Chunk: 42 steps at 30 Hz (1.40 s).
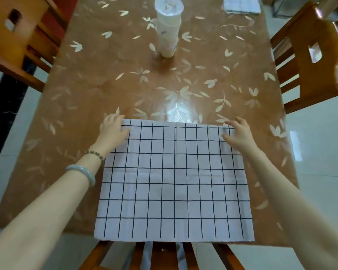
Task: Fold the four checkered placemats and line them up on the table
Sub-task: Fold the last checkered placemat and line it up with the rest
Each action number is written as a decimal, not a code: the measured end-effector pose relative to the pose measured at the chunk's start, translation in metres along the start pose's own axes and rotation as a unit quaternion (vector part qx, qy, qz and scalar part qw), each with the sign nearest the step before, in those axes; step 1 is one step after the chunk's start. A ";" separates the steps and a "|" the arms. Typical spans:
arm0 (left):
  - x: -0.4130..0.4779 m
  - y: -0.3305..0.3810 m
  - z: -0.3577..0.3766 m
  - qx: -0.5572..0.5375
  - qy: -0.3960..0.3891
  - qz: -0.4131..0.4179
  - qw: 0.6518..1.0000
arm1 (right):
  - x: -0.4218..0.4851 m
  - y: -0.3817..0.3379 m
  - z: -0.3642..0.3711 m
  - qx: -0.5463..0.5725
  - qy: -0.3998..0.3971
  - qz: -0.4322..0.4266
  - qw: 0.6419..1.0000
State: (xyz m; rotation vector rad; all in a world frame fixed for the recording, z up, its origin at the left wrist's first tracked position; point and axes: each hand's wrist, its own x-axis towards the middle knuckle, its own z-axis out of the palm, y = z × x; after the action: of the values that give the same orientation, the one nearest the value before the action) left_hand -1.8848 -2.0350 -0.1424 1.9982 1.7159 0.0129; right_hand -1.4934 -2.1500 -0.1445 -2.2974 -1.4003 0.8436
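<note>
A white placemat (174,180) with a black grid lies spread flat at the near edge of the table, its front hem hanging slightly past the edge. My left hand (113,127) rests on its far left corner, thumb over the cloth and fingers curled at the hem. On the far right corner sits my right hand (237,132), fingers spread and pinching the corner, where the cloth is slightly bunched. A folded pile of light checkered cloth (241,4) lies at the table's far right corner.
The table (105,78) has a glossy brown cover with pale leaves. A tall white lidded container (169,28) stands at the far middle. Wooden chairs stand at the left (18,41), at the right (310,55) and under the near edge (160,256).
</note>
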 end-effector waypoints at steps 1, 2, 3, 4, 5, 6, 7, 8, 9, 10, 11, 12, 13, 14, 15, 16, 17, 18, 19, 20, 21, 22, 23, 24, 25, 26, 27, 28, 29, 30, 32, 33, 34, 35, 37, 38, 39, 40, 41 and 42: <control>0.006 -0.004 -0.002 0.002 0.004 -0.004 1.000 | 0.005 0.003 0.000 -0.021 -0.005 -0.005 1.000; 0.010 -0.007 -0.005 0.001 0.004 -0.007 1.000 | 0.010 0.007 0.000 -0.043 -0.009 -0.012 0.999; 0.014 -0.010 -0.007 0.000 -0.001 -0.008 1.000 | 0.015 0.010 -0.001 -0.065 -0.010 -0.021 0.998; 0.017 -0.012 -0.008 0.005 -0.006 -0.005 1.000 | 0.019 0.012 -0.002 -0.081 -0.010 -0.027 0.996; 0.020 -0.014 -0.010 0.013 -0.011 0.001 1.000 | 0.022 0.012 -0.003 -0.091 -0.012 -0.030 0.995; 0.021 -0.016 -0.010 0.020 -0.013 0.009 1.000 | 0.025 0.012 -0.004 -0.100 -0.017 -0.031 0.994; 0.023 -0.019 -0.011 0.022 -0.013 0.015 1.000 | 0.027 0.010 -0.006 -0.108 -0.023 -0.031 0.993; 0.026 -0.022 -0.011 0.019 -0.013 0.020 1.000 | 0.029 0.007 -0.007 -0.113 -0.029 -0.032 0.993; 0.028 -0.023 -0.012 0.011 -0.014 0.022 1.000 | 0.031 0.004 -0.008 -0.117 -0.034 -0.032 0.992; 0.030 -0.025 -0.014 0.001 -0.019 0.020 1.000 | 0.033 0.002 -0.009 -0.119 -0.042 -0.030 0.992; 0.032 -0.026 -0.015 -0.010 -0.023 0.014 1.000 | 0.035 0.000 -0.011 -0.122 -0.052 -0.026 0.991; 0.033 -0.026 -0.017 -0.015 -0.027 0.003 1.000 | 0.037 -0.002 -0.013 -0.128 -0.065 -0.020 0.989; 0.035 -0.027 -0.019 -0.009 -0.030 -0.005 0.999 | 0.039 -0.003 -0.014 -0.136 -0.080 -0.014 0.987; 0.037 -0.027 -0.020 0.005 -0.034 -0.012 0.999 | 0.041 -0.004 -0.016 -0.144 -0.093 -0.008 0.985; 0.038 -0.028 -0.020 0.020 -0.040 -0.015 0.999 | 0.042 -0.005 -0.018 -0.148 -0.102 -0.004 0.984; 0.039 -0.028 -0.020 0.028 -0.048 -0.016 0.998 | 0.043 -0.005 -0.019 -0.146 -0.105 -0.001 0.984; 0.040 -0.029 -0.020 0.027 -0.051 -0.016 0.998 | 0.044 -0.006 -0.020 -0.141 -0.104 -0.001 0.985; 0.040 -0.029 -0.020 0.018 -0.049 -0.014 0.999 | 0.043 -0.006 -0.022 -0.132 -0.099 -0.002 0.986; 0.040 -0.029 -0.020 0.007 -0.037 -0.010 0.999 | 0.043 -0.007 -0.023 -0.120 -0.090 -0.004 0.989; 0.040 -0.029 -0.022 -0.008 -0.015 -0.005 1.000 | 0.043 -0.007 -0.026 -0.107 -0.079 -0.006 0.991; 0.039 -0.027 -0.026 -0.026 0.014 0.001 1.000 | 0.044 -0.009 -0.029 -0.098 -0.066 -0.009 0.993; 0.039 -0.024 -0.032 -0.048 0.041 0.003 0.998 | 0.045 -0.010 -0.032 -0.093 -0.050 -0.014 0.994; 0.039 -0.020 -0.038 -0.069 0.065 0.004 0.996 | 0.046 -0.013 -0.036 -0.091 -0.033 -0.020 0.995; 0.039 -0.016 -0.046 -0.085 0.087 0.006 0.992 | 0.048 -0.016 -0.040 -0.088 -0.015 -0.026 0.996; 0.039 -0.011 -0.054 -0.096 0.111 0.012 0.989 | 0.049 -0.021 -0.044 -0.084 0.004 -0.034 0.996; 0.039 -0.007 -0.061 -0.102 0.134 0.017 0.985 | 0.050 -0.025 -0.049 -0.080 0.024 -0.046 0.995; 0.037 -0.003 -0.068 -0.108 0.156 0.022 0.982 | 0.050 -0.030 -0.054 -0.078 0.043 -0.059 0.994; 0.035 -0.001 -0.075 -0.119 0.169 0.025 0.978 | 0.049 -0.034 -0.059 -0.077 0.060 -0.073 0.993; 0.032 0.000 -0.081 -0.141 0.173 0.026 0.974 | 0.047 -0.037 -0.065 -0.075 0.073 -0.082 0.991; 0.027 0.000 -0.087 -0.169 0.169 0.024 0.971 | 0.044 -0.038 -0.070 -0.071 0.085 -0.090 0.990; 0.010 0.000 -0.097 -0.197 0.159 0.028 0.967 | 0.031 -0.040 -0.078 -0.066 0.102 -0.099 0.988; 0.000 0.000 -0.100 -0.201 0.156 0.032 0.967 | 0.023 -0.041 -0.081 -0.066 0.106 -0.100 0.987; -0.011 -0.002 -0.101 -0.210 0.151 0.034 0.965 | 0.012 -0.041 -0.082 -0.065 0.107 -0.099 0.987; -0.022 -0.004 -0.102 -0.224 0.142 0.038 0.963 | 0.001 -0.039 -0.083 -0.065 0.102 -0.096 0.988; -0.049 -0.012 -0.099 -0.240 0.116 0.047 0.963 | -0.027 -0.036 -0.082 -0.074 0.081 -0.100 0.989; -0.062 -0.016 -0.097 -0.238 0.099 0.050 0.965 | -0.041 -0.034 -0.080 -0.081 0.071 -0.104 0.989; -0.075 -0.021 -0.094 -0.235 0.082 0.049 0.967 | -0.055 -0.030 -0.078 -0.082 0.063 -0.104 0.989; -0.088 -0.027 -0.090 -0.230 0.067 0.048 0.970 | -0.069 -0.026 -0.074 -0.077 0.057 -0.101 0.990; -0.099 -0.031 -0.085 -0.227 0.054 0.044 0.971 | -0.082 -0.021 -0.069 -0.074 0.048 -0.099 0.991; -0.109 -0.037 -0.079 -0.227 0.040 0.037 0.972 | -0.095 -0.014 -0.064 -0.079 0.036 -0.100 0.991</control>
State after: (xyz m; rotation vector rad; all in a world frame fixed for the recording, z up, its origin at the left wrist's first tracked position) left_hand -1.9665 -2.1051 -0.0532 1.7321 1.5141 0.4750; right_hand -1.4958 -2.2248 -0.0572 -2.2249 -1.6852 0.6037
